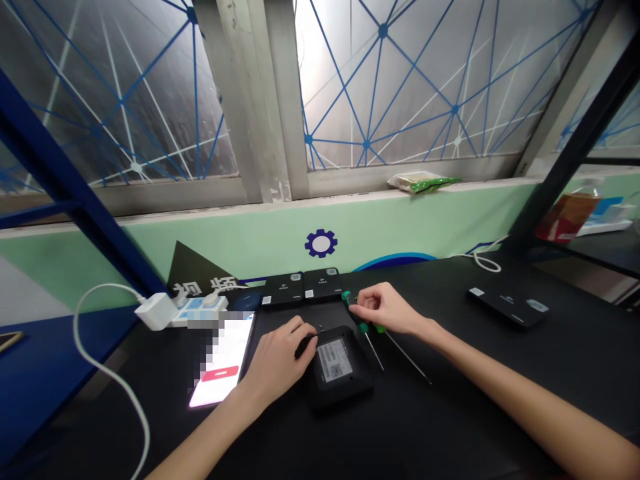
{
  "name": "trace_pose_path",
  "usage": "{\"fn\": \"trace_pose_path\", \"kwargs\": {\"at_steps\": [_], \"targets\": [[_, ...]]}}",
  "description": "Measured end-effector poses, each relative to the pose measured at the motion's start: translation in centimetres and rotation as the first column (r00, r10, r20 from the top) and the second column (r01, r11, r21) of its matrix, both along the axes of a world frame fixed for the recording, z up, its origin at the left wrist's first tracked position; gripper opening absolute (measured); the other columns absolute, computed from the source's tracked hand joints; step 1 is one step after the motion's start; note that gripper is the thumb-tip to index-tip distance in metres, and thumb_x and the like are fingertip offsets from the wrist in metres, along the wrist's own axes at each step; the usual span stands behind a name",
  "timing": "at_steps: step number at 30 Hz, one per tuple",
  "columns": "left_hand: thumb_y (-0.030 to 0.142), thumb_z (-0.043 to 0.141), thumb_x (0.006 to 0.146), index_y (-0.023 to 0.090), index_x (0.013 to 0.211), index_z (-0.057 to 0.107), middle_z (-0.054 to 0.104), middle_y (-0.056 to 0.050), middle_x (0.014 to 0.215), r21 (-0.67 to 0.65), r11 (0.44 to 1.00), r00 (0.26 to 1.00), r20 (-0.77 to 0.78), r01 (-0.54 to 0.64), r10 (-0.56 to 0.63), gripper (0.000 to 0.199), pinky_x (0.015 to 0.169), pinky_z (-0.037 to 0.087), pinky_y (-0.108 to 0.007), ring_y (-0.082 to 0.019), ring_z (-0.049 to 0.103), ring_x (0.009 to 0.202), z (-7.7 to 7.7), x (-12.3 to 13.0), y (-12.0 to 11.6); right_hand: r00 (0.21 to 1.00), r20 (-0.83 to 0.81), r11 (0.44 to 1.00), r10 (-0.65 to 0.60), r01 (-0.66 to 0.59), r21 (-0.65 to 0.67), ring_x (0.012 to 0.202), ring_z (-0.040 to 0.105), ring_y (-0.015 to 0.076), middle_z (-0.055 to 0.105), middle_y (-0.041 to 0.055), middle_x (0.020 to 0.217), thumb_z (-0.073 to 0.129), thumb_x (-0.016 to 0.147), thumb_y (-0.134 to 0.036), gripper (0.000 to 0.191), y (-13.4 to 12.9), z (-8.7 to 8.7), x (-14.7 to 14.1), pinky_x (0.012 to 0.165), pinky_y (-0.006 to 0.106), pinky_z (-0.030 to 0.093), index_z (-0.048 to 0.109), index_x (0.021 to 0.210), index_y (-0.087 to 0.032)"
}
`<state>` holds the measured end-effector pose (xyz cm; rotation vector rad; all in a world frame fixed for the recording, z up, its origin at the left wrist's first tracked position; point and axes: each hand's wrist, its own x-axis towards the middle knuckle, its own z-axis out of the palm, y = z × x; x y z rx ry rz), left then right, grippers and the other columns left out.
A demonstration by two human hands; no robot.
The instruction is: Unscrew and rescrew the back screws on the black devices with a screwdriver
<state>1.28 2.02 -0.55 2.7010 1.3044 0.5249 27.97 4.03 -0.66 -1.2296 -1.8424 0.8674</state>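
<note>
A black device with a white label (336, 361) lies on the dark table, and my left hand (284, 353) is closed on its upper left edge. My right hand (381, 307) has its fingers pinched at the green and black handle of a screwdriver (363, 327). That screwdriver's thin shaft points down to the right. Beside it lies a second screwdriver (407, 357) with a longer shaft, its handle partly hidden by my right hand. Tiny dark bits (321, 327), perhaps screws, show just above the device.
Two black boxes (283, 289) (323, 284) stand side by side near the wall. A lit tablet (225, 363) lies left of my left hand, near a power strip (200, 311) with a white charger (156, 311) and cable. Another black box (508, 306) is at the right.
</note>
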Motion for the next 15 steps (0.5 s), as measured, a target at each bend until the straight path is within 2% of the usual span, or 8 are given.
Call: {"fn": "trace_pose_path", "kwargs": {"at_steps": [4,8,12,15], "targets": [[0.031,0.041,0.099,0.023,0.103,0.063,0.063,-0.003,0.098,-0.001,1.000,1.000,-0.006,0.025,-0.025,0.023,0.060,0.044,-0.028,-0.016,0.062,0.067,-0.1,-0.1,0.1,0.946,-0.322,0.991,0.045,-0.082,-0.102,0.044,0.055,0.0120,0.059,-0.0019,0.051,0.063,0.084,-0.047,0.034,0.8,-0.7,0.2,0.040,0.020,0.040,0.054,0.068,-0.019],[0.030,0.042,0.099,0.024,0.104,0.062,0.063,-0.003,0.099,-0.003,0.999,0.999,-0.010,0.035,-0.035,0.022,0.063,0.045,-0.029,-0.018,0.063,0.072,-0.2,-0.2,0.1,0.777,-0.629,0.951,-0.014,-0.185,-0.249,0.055,0.064,0.0177,0.064,0.0020,0.060,0.062,0.083,-0.048,0.031,1.2,-0.9,0.2,0.050,0.025,0.049,0.052,0.076,-0.020],[0.028,0.042,0.100,0.024,0.106,0.061,0.064,-0.002,0.100,-0.010,0.999,0.999,-0.002,0.042,-0.042,0.021,0.067,0.046,-0.030,-0.019,0.064,0.079,-0.3,-0.2,0.1,0.656,-0.749,0.905,-0.092,-0.258,-0.337,0.056,0.060,0.0170,0.064,0.0038,0.067,0.055,0.084,-0.043,0.025,1.0,-0.2,0.0,0.056,0.028,0.049,0.057,0.086,-0.018],[0.027,0.042,0.100,0.024,0.107,0.061,0.064,-0.002,0.100,-0.013,0.999,0.999,0.001,0.052,-0.052,0.021,0.070,0.047,-0.030,-0.020,0.065,0.083,-0.5,-0.2,0.2,0.580,-0.802,0.907,-0.143,-0.246,-0.340,0.049,0.046,0.0130,0.052,-0.0013,0.059,0.055,0.085,-0.040,0.021,0.7,0.3,-0.1,0.049,0.025,0.042,0.057,0.081,-0.019]]}}
